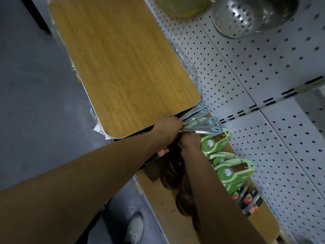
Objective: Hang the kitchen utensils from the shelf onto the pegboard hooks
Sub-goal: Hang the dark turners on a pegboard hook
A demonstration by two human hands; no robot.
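Both hands meet just below the wooden board (123,67): left hand (167,128) grips blue-handled utensils (202,120) fanning rightward toward the pegboard (255,76); right hand (189,140) grasp indeterminate.

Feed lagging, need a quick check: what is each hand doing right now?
Left hand: gripping the bundle of blue-handled utensils.
Right hand: fingers hidden under the bundle, cannot be told.

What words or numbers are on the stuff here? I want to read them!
None can be read.
Green packaging cards: a round white logo, too blurred to read.
Black packets with red marks: print too small and blurred.
Blue-tipped utensil handles, wooden board, pegboard: no text shows.
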